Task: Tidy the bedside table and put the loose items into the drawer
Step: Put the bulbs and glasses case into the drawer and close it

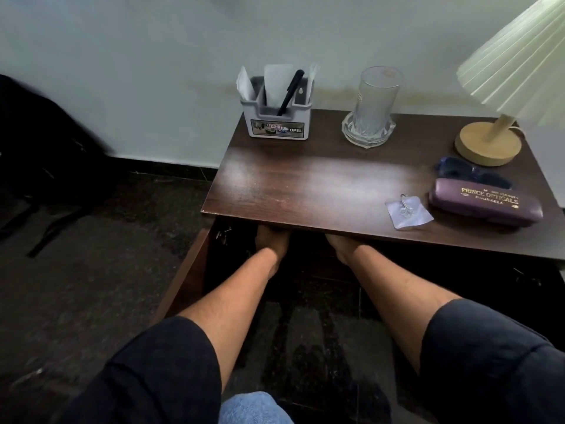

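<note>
Hands both reach under the front edge of the dark wood tabletop point(305, 179); left hand point(270, 240) and right hand point(339, 243) sit side by side but apart, fingers hidden by the overhang, so cannot tell whether they grip anything. Bare forearms, dark sleeves pushed to the elbows. Drawer point(189, 270) below the top looks pulled out, its brown left side wall visible; inside is too dark to read.

Loose items on top: purple glasses case point(486, 203) with gold lettering at right front, dark blue sunglasses point(470, 172) just behind it, touching or nearly so. Clear adhesive hook point(408, 212) lies flat just left of the case, near the front edge. Lamp point(489, 142) with round wooden base and pleated shade at right rear. Clear glass point(377, 99) stands upright on a glass coaster point(368, 133), centre rear. Grey organiser point(276, 117) at left rear holds a black pen point(290, 93) and white papers. Dark bag point(46, 148) on the floor at left, blurred.
</note>
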